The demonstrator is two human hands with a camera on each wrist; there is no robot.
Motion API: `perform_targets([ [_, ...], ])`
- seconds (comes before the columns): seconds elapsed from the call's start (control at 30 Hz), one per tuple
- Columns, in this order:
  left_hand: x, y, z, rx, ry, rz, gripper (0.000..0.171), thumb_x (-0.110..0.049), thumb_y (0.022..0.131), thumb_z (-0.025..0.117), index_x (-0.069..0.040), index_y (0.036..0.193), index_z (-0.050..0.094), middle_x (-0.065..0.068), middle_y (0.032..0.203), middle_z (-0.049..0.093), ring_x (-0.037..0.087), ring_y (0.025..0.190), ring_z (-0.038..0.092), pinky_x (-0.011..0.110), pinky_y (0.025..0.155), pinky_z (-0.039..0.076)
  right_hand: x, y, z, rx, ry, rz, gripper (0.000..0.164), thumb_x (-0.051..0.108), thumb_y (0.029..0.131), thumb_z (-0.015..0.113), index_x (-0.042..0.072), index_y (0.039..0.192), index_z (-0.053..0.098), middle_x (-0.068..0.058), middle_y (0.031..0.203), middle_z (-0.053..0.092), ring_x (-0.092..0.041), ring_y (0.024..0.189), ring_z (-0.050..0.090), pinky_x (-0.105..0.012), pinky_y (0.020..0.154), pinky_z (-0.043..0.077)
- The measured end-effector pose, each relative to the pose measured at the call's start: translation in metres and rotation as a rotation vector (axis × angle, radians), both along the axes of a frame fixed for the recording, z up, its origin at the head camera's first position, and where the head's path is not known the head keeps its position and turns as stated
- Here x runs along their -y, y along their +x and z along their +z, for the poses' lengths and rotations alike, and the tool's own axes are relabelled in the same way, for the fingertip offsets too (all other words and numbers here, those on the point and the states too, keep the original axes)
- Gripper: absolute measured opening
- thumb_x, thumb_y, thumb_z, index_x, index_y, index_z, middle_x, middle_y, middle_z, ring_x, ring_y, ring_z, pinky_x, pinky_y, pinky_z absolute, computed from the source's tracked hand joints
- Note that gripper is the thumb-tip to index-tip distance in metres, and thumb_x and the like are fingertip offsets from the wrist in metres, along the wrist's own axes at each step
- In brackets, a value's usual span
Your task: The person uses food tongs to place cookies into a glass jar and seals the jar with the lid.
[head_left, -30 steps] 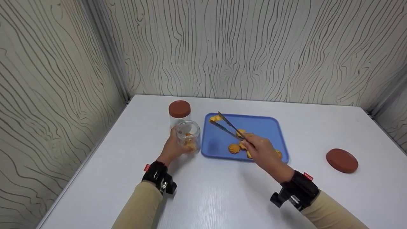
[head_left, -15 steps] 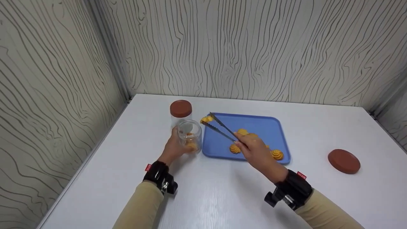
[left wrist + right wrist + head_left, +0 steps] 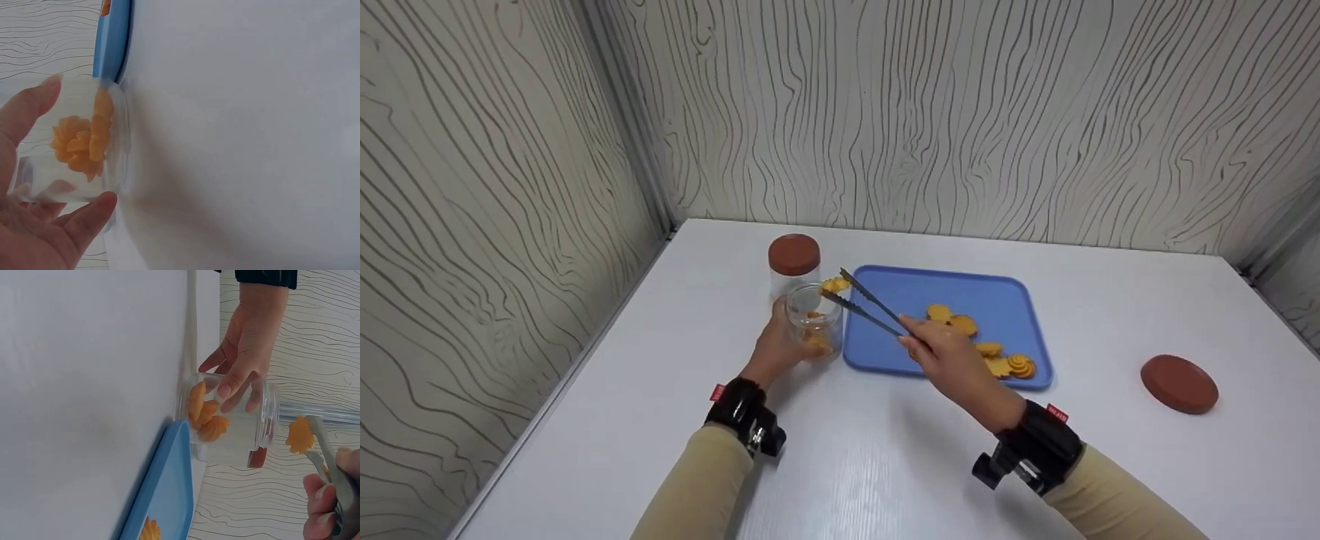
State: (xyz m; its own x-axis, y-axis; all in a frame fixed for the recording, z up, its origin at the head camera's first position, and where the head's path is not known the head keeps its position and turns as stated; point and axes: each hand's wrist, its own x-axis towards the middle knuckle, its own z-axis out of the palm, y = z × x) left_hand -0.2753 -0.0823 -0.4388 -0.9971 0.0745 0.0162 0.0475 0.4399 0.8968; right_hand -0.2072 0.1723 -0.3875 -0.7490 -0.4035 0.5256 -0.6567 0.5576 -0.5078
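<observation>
Fingers (image 3: 324,496) were curled: lidless jar (image 3: 815,319), mid-frame, was held by left hand (image 3: 780,347); tongs (image 3: 344,486) gripping one cookie (image 3: 300,435), by right hand (image 3: 954,358). Some cookies (image 3: 212,428) were jarred; others, right of centre, were left on tray (image 3: 997,300).

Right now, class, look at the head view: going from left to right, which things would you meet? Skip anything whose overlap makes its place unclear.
Black strap on the left wrist → open jar → blue tray → loose reddish-brown lid

L grip (image 3: 776,349) curled, R grip (image 3: 956,360) pinching
</observation>
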Motion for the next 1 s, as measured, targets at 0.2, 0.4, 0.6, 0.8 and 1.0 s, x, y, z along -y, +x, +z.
perform_targets([
  [0.2,0.000,0.000,0.000,0.005,0.010,0.003,0.100,-0.004,0.069,0.084,-0.004,0.148,0.023,0.022,0.142,0.045,0.035,0.130,0.043,0.050,0.106,0.035,0.006,-0.001,-0.002,-0.017,0.032,-0.002,0.032,0.002,0.094,0.060,-0.012,0.123,0.060,-0.013,0.086,0.065,-0.017,0.070,0.056,-0.029,0.060,0.046],
  [0.4,-0.001,-0.001,-0.002,0.014,-0.001,0.010,0.102,-0.006,0.069,0.084,-0.005,0.149,0.021,0.020,0.142,0.045,0.034,0.131,0.042,0.048,0.107,0.035,0.012,-0.004,-0.004,-0.066,0.041,0.012,0.031,0.002,0.093,0.062,-0.012,0.121,0.061,-0.014,0.088,0.068,-0.021,0.074,0.063,-0.032,0.063,0.051],
  [0.6,-0.001,-0.002,-0.004,0.009,-0.001,0.007,0.103,-0.006,0.069,0.085,-0.004,0.149,0.021,0.021,0.142,0.046,0.035,0.131,0.042,0.049,0.107,0.035,0.016,-0.005,-0.004,-0.031,0.042,0.010,0.031,0.002,0.093,0.062,-0.012,0.121,0.062,-0.005,0.073,0.060,-0.013,0.063,0.051,-0.028,0.057,0.043],
  [0.8,0.000,-0.003,-0.004,0.014,-0.004,0.007,0.102,-0.006,0.069,0.085,-0.004,0.149,0.021,0.020,0.142,0.046,0.034,0.132,0.041,0.050,0.108,0.033,0.019,-0.006,-0.005,0.000,0.047,0.017,0.033,0.003,0.093,0.061,-0.012,0.122,0.060,-0.010,0.080,0.065,-0.017,0.067,0.057,-0.030,0.059,0.045],
  [1.0,0.000,-0.002,-0.005,0.008,0.002,0.012,0.105,-0.008,0.068,0.085,-0.003,0.150,0.020,0.021,0.142,0.046,0.034,0.131,0.041,0.049,0.108,0.033,0.021,-0.007,-0.006,0.047,0.054,-0.001,0.034,0.005,0.094,0.061,-0.012,0.124,0.059,-0.004,0.071,0.058,-0.011,0.060,0.047,-0.027,0.056,0.041],
])
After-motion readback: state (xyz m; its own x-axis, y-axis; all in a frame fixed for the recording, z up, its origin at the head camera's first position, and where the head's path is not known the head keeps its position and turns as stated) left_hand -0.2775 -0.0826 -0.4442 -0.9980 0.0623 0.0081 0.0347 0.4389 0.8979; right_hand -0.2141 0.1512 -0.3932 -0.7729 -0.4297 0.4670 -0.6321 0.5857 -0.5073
